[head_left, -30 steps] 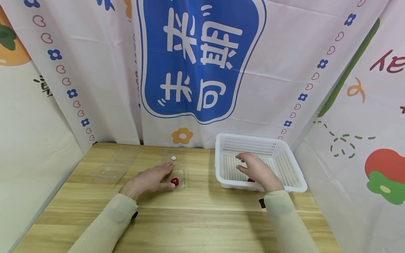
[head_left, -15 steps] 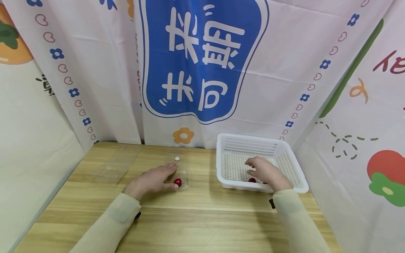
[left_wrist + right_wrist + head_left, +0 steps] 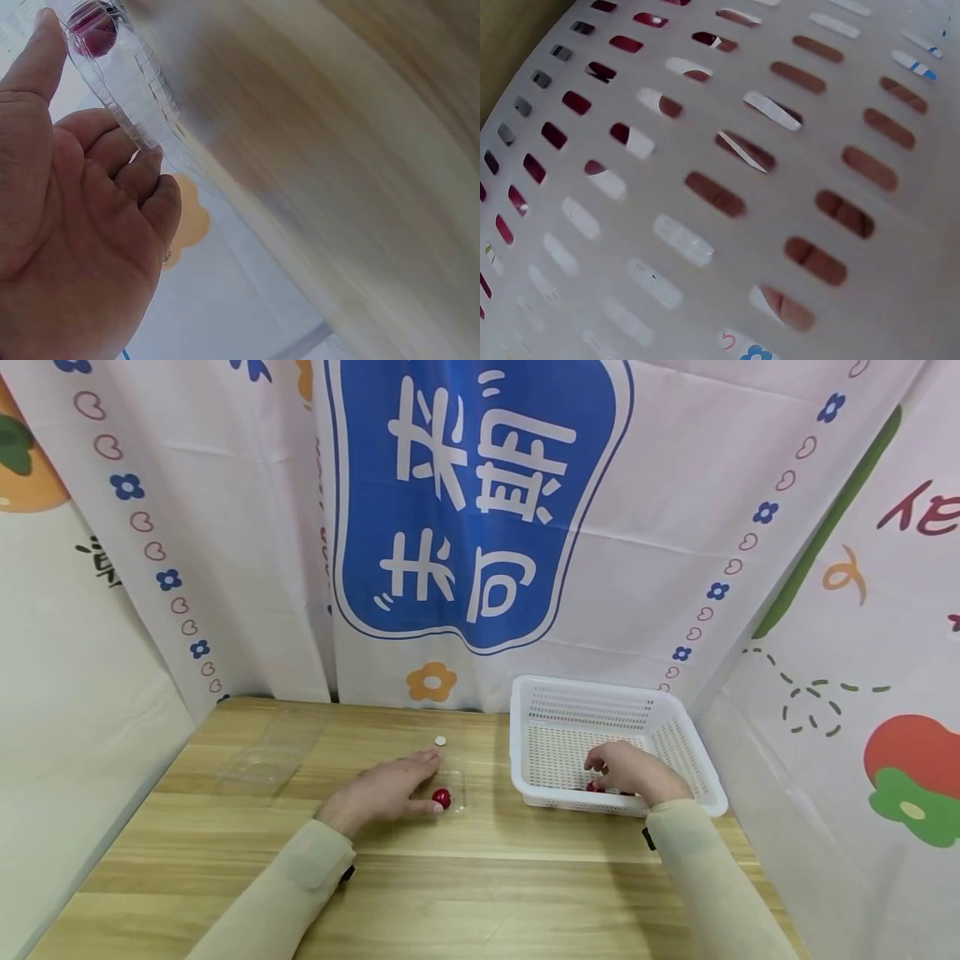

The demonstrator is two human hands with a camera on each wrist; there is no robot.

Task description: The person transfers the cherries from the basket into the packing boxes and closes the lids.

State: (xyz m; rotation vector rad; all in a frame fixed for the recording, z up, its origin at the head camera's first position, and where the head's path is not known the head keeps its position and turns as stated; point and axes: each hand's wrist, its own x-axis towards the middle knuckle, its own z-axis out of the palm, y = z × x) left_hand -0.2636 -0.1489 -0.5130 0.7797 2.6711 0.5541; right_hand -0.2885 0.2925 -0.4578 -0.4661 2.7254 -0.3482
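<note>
My left hand [image 3: 386,789] holds a clear plastic clamshell box [image 3: 460,792] at its left side, thumb at the near corner and fingers by the hinge. In the left wrist view the fingertips bend against the box wall [image 3: 142,82]. One red cherry [image 3: 442,797] sits inside, and a white round sticker [image 3: 440,741] marks the raised lid. My right hand [image 3: 633,770] reaches into the white basket [image 3: 525,791], fingers bent down at a dark red cherry [image 3: 595,787]. Through the basket's slots, several cherries [image 3: 576,103] show near the fingers [image 3: 716,193]; I cannot tell whether one is pinched.
Another open clear plastic box [image 3: 262,764] lies at the back left of the wooden table [image 3: 480,893]. A printed curtain [image 3: 480,677] hangs along the table's back edge. The basket stands near the right edge, beside a printed side cloth [image 3: 825,793].
My left hand and the box with its cherry have shifted rightward. My right hand has moved right within the basket, and its fingers have lowered to the cherry there.
</note>
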